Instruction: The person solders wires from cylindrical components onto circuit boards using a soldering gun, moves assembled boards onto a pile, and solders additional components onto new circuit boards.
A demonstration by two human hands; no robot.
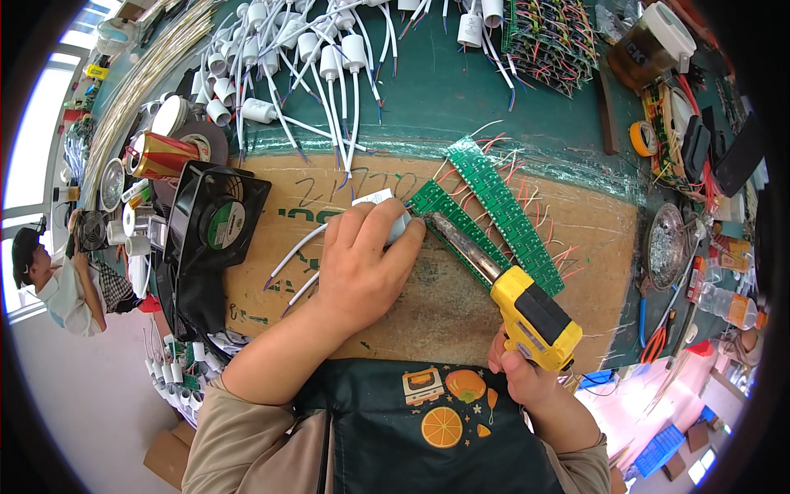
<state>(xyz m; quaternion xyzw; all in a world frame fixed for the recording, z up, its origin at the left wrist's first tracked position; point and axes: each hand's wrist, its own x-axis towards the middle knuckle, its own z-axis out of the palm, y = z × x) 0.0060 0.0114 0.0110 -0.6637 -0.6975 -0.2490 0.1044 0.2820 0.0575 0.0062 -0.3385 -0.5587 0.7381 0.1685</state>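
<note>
My left hand [362, 263] is closed around a white cylindrical part [399, 228]. White two-core cables [298, 249] run out to the left of my fingers. In my right hand [525, 377] is a yellow and black soldering gun [536, 319], gripped by its handle. Its dark tip reaches up-left to the top end of a narrow green circuit-board strip [448, 210], close to my left fingertips; I cannot tell if tip and part touch. Beside it lies a second, longer green circuit-board strip [506, 216], with red and white wires sticking out along its edges.
A brown board [428, 317] covers the green table [444, 90]. At the left stand a black fan [218, 218] and a red-gold can [164, 155]. White cylinders with cables [309, 45] and stacked wired boards [551, 45] lie behind. Far left, another person [62, 284] sits.
</note>
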